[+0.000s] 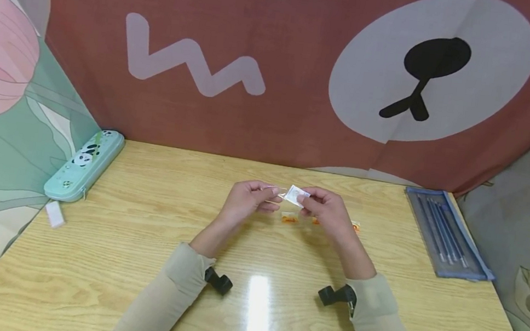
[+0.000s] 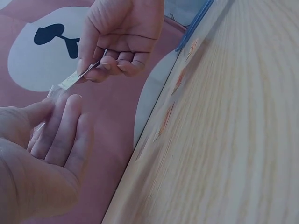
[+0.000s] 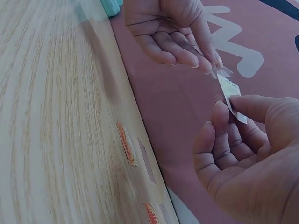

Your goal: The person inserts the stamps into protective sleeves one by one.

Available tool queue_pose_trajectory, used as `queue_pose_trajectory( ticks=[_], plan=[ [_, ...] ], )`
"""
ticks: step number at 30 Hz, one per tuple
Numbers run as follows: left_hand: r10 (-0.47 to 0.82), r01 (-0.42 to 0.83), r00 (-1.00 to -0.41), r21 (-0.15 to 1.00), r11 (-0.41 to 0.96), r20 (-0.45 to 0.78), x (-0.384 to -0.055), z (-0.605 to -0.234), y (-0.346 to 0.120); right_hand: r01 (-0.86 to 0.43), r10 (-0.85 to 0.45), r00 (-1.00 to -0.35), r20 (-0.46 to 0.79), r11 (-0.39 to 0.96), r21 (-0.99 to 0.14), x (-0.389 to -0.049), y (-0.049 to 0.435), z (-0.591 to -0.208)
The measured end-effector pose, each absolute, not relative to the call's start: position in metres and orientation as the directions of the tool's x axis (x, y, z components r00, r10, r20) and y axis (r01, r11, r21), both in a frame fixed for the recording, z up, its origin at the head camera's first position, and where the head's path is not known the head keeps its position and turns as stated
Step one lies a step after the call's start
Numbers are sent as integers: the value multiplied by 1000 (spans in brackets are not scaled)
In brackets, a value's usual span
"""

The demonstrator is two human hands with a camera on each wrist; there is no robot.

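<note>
Above the far middle of the table, both hands meet over a small white printed piece, flat like a card or packet point(image 1: 297, 196). My right hand point(image 1: 329, 209) pinches it between thumb and fingers. A clear plastic film point(image 3: 225, 71) extends from its other end, and my left hand point(image 1: 247, 199) pinches that film between thumb and index finger. In the left wrist view the white piece point(image 2: 70, 80) is tilted, with the film running into the left fingers. Whether film and piece are joined cannot be made out. Beneath the hands, small orange-printed strips point(image 1: 290, 218) lie on the table, partly hidden by the right hand.
At the left edge lies a mint panda pencil case point(image 1: 83, 165), with a small white block point(image 1: 55, 214) beside it. A blue-edged mesh pouch point(image 1: 450, 235) holding several pencil-like sticks lies on the right. A printed cloth point(image 1: 230, 122) hangs behind the wooden table point(image 1: 130, 292).
</note>
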State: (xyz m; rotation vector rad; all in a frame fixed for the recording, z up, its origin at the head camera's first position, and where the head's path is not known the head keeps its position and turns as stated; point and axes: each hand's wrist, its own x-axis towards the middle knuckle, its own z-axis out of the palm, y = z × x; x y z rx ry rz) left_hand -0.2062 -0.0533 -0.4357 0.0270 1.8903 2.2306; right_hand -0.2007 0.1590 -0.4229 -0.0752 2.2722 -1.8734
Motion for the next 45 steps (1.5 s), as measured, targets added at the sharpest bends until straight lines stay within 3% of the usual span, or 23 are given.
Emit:
queue_pose_trajectory(
  ticks=[26, 35, 45],
  plan=[
    [194, -212, -963, 970, -117, -187, -204, -437, -53, 81, -42, -996, -84, 75, -994, -203, 157, -428],
    [190, -221, -962, 970, -106, -198, -204, -436, -53, 51, -58, -997, -54, 51, -997, -202, 155, -426],
    [214, -292, -944, 938, -186, -251, -206, -438, -52, 48, -54, -997, -53, 79, -996, -201, 154, -423]
  ],
)
